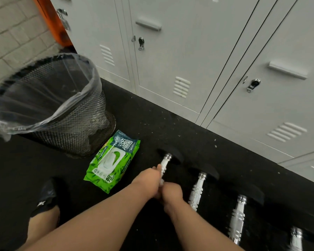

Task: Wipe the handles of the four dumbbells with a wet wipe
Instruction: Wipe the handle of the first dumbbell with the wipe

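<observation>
Floor-level, fingers (pixel 159 168) wrap first dumbbell's handle (pixel 165 163)

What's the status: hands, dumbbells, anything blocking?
Left hand and right hand both grip first dumbbell handle, white wipe between them. Three dumbbells wait rightward. Wipes pack alongside; nothing blocking.

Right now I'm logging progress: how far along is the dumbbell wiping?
Early. Both hands, left hand and right hand, grip the first dumbbell's handle, with something white, probably the wipe, between them. The other three handles lie untouched. Nothing looks finished yet.
</observation>
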